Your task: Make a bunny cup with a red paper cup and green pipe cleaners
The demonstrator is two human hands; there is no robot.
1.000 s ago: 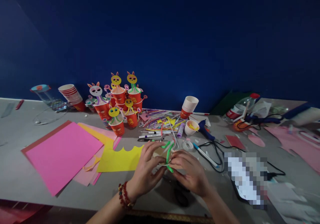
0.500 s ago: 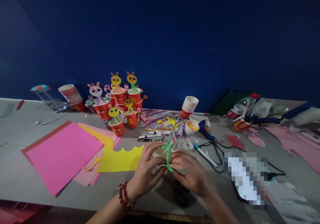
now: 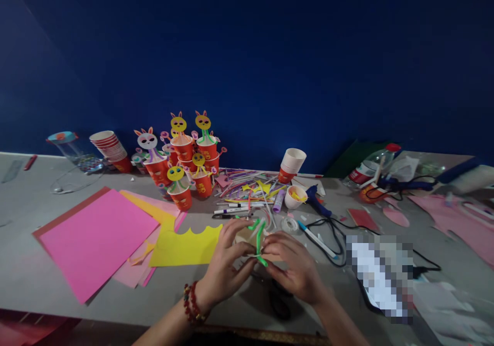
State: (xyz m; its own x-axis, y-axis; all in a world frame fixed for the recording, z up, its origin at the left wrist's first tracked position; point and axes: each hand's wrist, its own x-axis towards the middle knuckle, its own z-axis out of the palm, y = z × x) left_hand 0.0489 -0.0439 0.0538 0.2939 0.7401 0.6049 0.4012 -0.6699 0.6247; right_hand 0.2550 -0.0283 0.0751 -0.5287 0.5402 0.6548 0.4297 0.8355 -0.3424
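Close to the front edge, my left hand (image 3: 229, 258) and my right hand (image 3: 291, 266) face each other, fingers closed around a small paper cup (image 3: 252, 255). Only part of its pale rim and inside shows; my fingers cover the rest. A green straw-like stick (image 3: 259, 240) passes over the near rim, its lower end bent outward toward me. Another green piece (image 3: 253, 225) rises on the far side. My right fingertips are at the rim beside the green stick. Scissors (image 3: 278, 302) lie in shadow below my hands.
Red cups with bunny-faced figures (image 3: 181, 196) stand at the back left. Pink paper (image 3: 100, 240) and yellow paper (image 3: 185, 248) lie left. Behind my hands are loose coloured sticks (image 3: 239, 184), a tape roll (image 3: 289, 224) and a blue glue gun (image 3: 318, 204). A phone (image 3: 380, 279) lies right.
Both hands stay in nearly the same place on the cup. The green stick at the near rim has shifted very slightly left; everything else looks still.
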